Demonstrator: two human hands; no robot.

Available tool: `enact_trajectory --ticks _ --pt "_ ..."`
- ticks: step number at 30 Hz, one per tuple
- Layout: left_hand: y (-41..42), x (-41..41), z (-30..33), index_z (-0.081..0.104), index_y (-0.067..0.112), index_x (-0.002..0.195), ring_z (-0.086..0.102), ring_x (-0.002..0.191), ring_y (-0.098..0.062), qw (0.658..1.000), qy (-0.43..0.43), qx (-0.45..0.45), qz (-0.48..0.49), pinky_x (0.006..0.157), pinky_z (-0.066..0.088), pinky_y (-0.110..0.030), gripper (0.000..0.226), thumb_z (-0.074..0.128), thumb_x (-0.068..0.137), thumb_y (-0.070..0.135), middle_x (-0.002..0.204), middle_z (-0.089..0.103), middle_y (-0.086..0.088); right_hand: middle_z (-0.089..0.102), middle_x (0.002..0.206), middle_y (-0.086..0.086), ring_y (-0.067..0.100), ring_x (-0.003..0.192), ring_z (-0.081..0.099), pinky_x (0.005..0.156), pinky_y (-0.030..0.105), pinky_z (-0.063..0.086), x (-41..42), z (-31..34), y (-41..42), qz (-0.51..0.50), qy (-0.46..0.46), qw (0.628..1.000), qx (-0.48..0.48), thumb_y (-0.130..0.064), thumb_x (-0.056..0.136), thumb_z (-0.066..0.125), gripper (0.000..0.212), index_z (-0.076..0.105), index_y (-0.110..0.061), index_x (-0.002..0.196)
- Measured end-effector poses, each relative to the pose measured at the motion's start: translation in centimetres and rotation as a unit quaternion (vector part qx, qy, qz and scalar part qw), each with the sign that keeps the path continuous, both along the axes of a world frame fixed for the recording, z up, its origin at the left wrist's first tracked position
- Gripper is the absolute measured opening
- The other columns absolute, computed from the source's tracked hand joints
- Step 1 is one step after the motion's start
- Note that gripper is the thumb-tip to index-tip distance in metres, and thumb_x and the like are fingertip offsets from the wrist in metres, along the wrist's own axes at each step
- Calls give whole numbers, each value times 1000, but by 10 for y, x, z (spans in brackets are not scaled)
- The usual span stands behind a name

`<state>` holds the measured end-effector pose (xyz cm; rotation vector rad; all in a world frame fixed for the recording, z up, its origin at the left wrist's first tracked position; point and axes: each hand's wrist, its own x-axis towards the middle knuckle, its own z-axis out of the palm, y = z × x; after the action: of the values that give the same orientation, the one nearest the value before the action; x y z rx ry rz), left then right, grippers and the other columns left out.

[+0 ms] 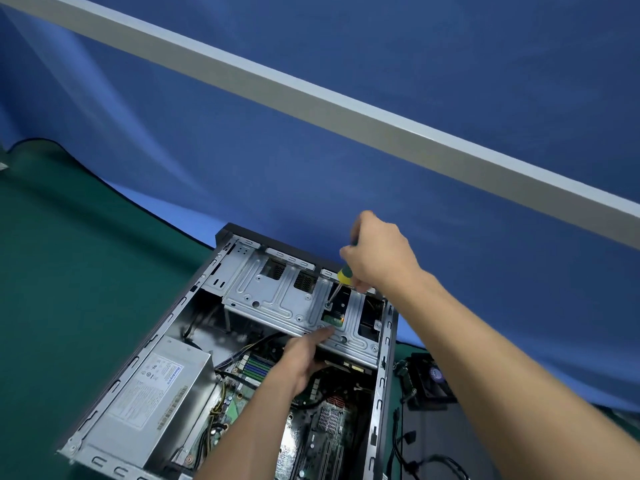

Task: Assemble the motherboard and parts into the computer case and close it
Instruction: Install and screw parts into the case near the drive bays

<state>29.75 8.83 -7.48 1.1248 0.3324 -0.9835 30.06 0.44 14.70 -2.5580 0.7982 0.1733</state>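
Reaching into the open computer case (384,362), the left hand (304,355) is pressing straight fingers on the drive cage (277,299). The right hand (377,258) is gripping a screwdriver (341,280), fastening it. Motherboard (322,420) and power supply (152,393) are sitting inside; closing is remaining.

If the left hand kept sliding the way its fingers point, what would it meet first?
Likely the small green board in the drive cage opening, just ahead of the left hand fingertips; depth is unclear.

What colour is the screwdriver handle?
Yellow and green, seen in the head view: screwdriver.
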Motion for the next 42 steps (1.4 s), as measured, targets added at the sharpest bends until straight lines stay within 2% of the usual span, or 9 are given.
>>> enact_trajectory --ticks 3,11,15,19,23,30,34,37,42 --pt "-1 -1 0 60 0 119 48 123 -36 1000 -5 11 2 104 42 -49 47 73 80 23 133 54 -19 60 106 17 32 84 51 65 34 38 -3 -2 -1 21 -7 993 -119 -31 101 42 28 45 -5 110" --pt "-2 2 -4 60 -1 118 46 126 -36 1000 2 4 3 104 41 -50 46 73 80 21 132 54 -19 57 109 14 32 90 58 67 35 42 0 3 -10 -6 35 996 -81 -33 93 54 54 25 -12 134" --pt "-2 2 -3 61 -2 116 46 125 -37 1000 5 3 4 102 42 -50 43 73 81 19 131 54 -20 62 98 11 30 75 49 58 32 36 -4 -3 -9 17 21 988 -151 -32 97 45 24 38 -9 101" --pt "0 2 -3 59 -3 120 41 129 -38 1000 6 -15 3 103 41 -51 42 70 84 18 136 50 -20 55 99 10 31 82 56 63 34 42 -2 0 2 38 3 998 -48 -20 89 53 43 28 -15 125" --pt "0 3 -1 60 2 113 36 131 -36 1000 13 -22 3 98 45 -46 34 70 84 18 136 48 -12 57 88 8 29 74 49 47 31 23 -2 -9 13 60 -23 981 -184 -33 98 47 27 31 -11 103" --pt "0 1 -1 65 9 98 46 117 -30 1000 1 -19 -2 98 46 -45 19 71 82 19 135 49 -11 61 110 12 31 85 52 65 32 37 10 6 -1 49 48 987 -144 -29 98 46 25 43 -8 111" --pt "2 2 0 64 12 99 39 129 -33 1000 8 -16 -6 97 47 -44 19 71 84 20 131 48 -5 52 114 16 34 89 58 69 35 46 14 11 8 77 70 994 -12 -10 88 48 54 22 -13 135" --pt "3 2 3 62 11 104 51 113 -28 1000 12 -14 -11 89 52 -40 27 72 82 22 130 48 -6 58 113 15 31 91 54 64 33 37 23 8 12 92 65 988 -110 -15 94 47 33 37 -6 124" --pt "3 3 4 61 8 114 44 127 -34 1000 24 -11 -14 100 46 -44 38 73 81 22 139 46 -9 63 76 9 24 63 59 57 28 46 40 18 7 91 154 982 -56 -9 92 41 24 40 -8 116"
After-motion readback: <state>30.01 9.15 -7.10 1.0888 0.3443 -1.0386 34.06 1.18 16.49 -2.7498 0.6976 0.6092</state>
